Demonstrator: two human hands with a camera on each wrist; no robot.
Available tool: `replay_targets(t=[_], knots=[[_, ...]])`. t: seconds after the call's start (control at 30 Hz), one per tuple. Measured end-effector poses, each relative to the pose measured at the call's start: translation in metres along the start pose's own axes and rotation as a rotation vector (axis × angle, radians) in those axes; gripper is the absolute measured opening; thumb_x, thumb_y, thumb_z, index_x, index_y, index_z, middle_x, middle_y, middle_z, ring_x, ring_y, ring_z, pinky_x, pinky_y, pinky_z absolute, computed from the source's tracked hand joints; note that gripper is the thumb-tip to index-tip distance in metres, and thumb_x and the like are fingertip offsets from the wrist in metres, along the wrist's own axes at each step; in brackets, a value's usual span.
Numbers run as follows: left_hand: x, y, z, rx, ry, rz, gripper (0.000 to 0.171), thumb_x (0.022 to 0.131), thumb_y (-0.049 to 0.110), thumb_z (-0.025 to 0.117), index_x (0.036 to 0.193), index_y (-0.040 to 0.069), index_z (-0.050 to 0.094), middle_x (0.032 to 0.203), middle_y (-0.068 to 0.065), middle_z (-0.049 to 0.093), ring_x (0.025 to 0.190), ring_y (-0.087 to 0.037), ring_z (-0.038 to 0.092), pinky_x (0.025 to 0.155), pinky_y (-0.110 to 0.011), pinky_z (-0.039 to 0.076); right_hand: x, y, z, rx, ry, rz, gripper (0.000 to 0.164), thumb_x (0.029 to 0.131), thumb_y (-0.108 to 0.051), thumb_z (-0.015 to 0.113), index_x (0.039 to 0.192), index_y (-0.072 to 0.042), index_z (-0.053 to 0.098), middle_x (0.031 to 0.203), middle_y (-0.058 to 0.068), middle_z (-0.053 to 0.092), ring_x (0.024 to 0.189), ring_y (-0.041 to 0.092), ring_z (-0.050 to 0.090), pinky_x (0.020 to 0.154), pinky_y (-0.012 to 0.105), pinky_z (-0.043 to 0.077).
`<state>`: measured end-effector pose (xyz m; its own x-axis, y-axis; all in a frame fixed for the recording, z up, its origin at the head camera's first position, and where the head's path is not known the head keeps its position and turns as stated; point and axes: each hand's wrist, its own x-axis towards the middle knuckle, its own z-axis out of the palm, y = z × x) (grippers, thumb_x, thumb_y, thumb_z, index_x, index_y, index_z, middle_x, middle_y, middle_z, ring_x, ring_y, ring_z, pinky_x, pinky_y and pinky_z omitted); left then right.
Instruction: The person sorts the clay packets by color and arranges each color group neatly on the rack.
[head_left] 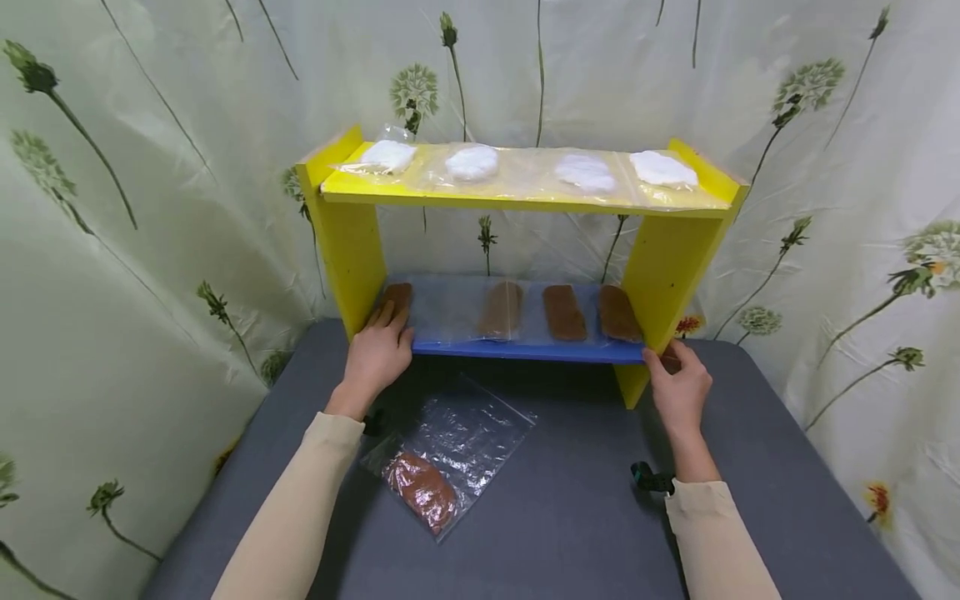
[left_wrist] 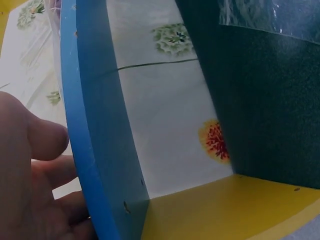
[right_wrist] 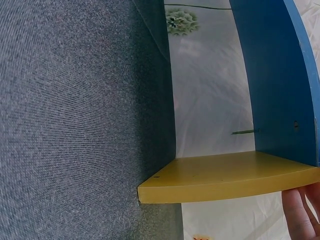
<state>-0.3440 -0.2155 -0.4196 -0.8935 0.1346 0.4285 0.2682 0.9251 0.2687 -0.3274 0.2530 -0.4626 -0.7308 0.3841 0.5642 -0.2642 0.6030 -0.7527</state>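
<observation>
A yellow shelf unit with a blue lower shelf stands on the table. My left hand rests on the lower shelf's left end, its fingers lying over a brown slab that they partly hide. In the left wrist view, the thumb and fingers show above the blue board. My right hand grips the unit's right side panel near the blue shelf's front corner, thumb in front. The right wrist view catches its fingers against the panel's outer face. More brown slabs in clear plastic line the blue shelf.
Several white pads in clear bags lie along the top yellow shelf. In front of the unit, a clear zip bag with a reddish-brown slab lies on the dark grey table. A flowered curtain hangs behind.
</observation>
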Motion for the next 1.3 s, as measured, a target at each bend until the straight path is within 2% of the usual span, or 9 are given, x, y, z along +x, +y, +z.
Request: replay_targets(t=[0.13, 0.33, 0.57, 0.7, 0.8, 0.93, 1.13, 1.3], knots=[[0.005, 0.001, -0.007, -0.013, -0.038, 0.001, 0.053, 0.107, 0.029, 0.044, 0.155, 0.007, 0.040, 0.158, -0.024, 0.032, 0.145, -0.040, 0.030, 0.116, -0.055, 0.027, 0.000, -0.002, -0.001, 0.016, 0.006, 0.005, 0.036, 0.095, -0.032, 0.072, 0.125, -0.013, 0.072, 0.107, 0.011, 0.070, 0.093, 0.022, 0.063, 0.076, 0.017, 0.044], [0.001, -0.001, -0.012, -0.017, -0.078, -0.015, 0.053, 0.107, 0.026, 0.046, 0.156, 0.007, 0.038, 0.160, -0.022, 0.030, 0.147, -0.041, 0.027, 0.117, -0.055, 0.025, -0.004, -0.001, 0.001, 0.005, -0.008, 0.025, 0.033, 0.094, -0.033, 0.073, 0.121, -0.013, 0.073, 0.105, 0.007, 0.071, 0.093, 0.020, 0.064, 0.077, 0.018, 0.045], [-0.001, 0.002, -0.012, 0.038, -0.018, 0.035, 0.051, 0.105, 0.023, 0.051, 0.151, 0.002, 0.045, 0.156, -0.026, 0.035, 0.145, -0.045, 0.026, 0.118, -0.055, 0.024, -0.003, -0.001, 0.000, 0.003, 0.001, 0.010, 0.031, 0.094, -0.031, 0.073, 0.118, -0.010, 0.073, 0.104, 0.009, 0.071, 0.093, 0.024, 0.065, 0.076, 0.018, 0.044], [-0.005, 0.006, -0.018, 0.046, 0.029, 0.064, 0.049, 0.103, 0.022, 0.055, 0.148, 0.004, 0.050, 0.154, -0.023, 0.039, 0.144, -0.043, 0.029, 0.115, -0.057, 0.029, -0.002, -0.002, -0.001, 0.006, -0.004, -0.001, 0.031, 0.094, -0.030, 0.073, 0.117, -0.009, 0.074, 0.103, 0.010, 0.071, 0.092, 0.024, 0.065, 0.075, 0.018, 0.044], [-0.010, 0.011, -0.025, 0.016, 0.056, 0.087, 0.048, 0.102, 0.022, 0.057, 0.147, 0.006, 0.052, 0.154, -0.021, 0.041, 0.144, -0.041, 0.032, 0.112, -0.058, 0.034, -0.001, -0.003, -0.001, 0.007, 0.001, -0.006, 0.030, 0.094, -0.029, 0.073, 0.116, -0.009, 0.074, 0.103, 0.009, 0.071, 0.091, 0.022, 0.064, 0.076, 0.017, 0.044], [-0.018, 0.016, -0.034, -0.041, 0.056, 0.103, 0.049, 0.101, 0.020, 0.059, 0.148, 0.008, 0.052, 0.154, -0.020, 0.042, 0.144, -0.039, 0.033, 0.110, -0.060, 0.035, 0.000, -0.003, -0.003, 0.012, 0.002, -0.006, 0.030, 0.094, -0.029, 0.074, 0.115, -0.008, 0.074, 0.103, 0.010, 0.071, 0.091, 0.024, 0.065, 0.076, 0.019, 0.045], [-0.032, 0.022, -0.042, -0.098, 0.031, 0.130, 0.052, 0.099, 0.018, 0.061, 0.150, 0.012, 0.051, 0.154, -0.018, 0.043, 0.144, -0.039, 0.034, 0.109, -0.061, 0.036, 0.002, -0.002, -0.003, 0.022, -0.003, -0.003, 0.031, 0.094, -0.029, 0.074, 0.118, -0.009, 0.074, 0.104, 0.012, 0.071, 0.092, 0.027, 0.066, 0.078, 0.029, 0.049], [-0.046, 0.026, -0.045, -0.152, 0.029, 0.167, 0.052, 0.099, 0.016, 0.063, 0.150, 0.014, 0.051, 0.152, -0.016, 0.045, 0.142, -0.036, 0.038, 0.106, -0.060, 0.040, 0.002, 0.000, -0.003, 0.010, -0.008, 0.012, 0.033, 0.094, -0.031, 0.073, 0.119, -0.010, 0.073, 0.105, 0.010, 0.071, 0.092, 0.023, 0.064, 0.077, 0.023, 0.046]])
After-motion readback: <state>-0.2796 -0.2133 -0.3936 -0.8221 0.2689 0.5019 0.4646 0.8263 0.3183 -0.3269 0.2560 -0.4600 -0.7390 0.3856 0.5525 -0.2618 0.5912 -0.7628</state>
